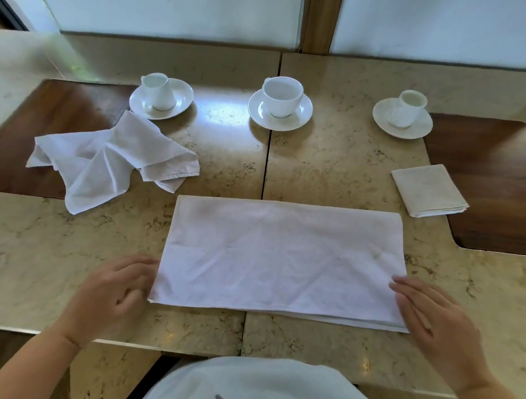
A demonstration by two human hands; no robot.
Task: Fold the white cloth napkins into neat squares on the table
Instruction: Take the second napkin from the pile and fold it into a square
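1. A napkin [280,256], folded once into a long rectangle, lies on the table [346,160] in front of the person.
2. The left hand [115,286] is loosely curled at its near left corner; whether it pinches the cloth, I cannot tell.
3. The right hand [430,312] rests open on the near right corner.
4. One folded square [429,190] sits far right; a crumpled napkin [108,161] waits far left.
5. Next, probably: bring one short end over the other, edges aligned.

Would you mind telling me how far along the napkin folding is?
Done: one small folded square napkin lies at right. In hand: the half-folded white rectangular napkin, left hand and right hand at its near corners. Left: the crumpled white napkin at left, untouched.
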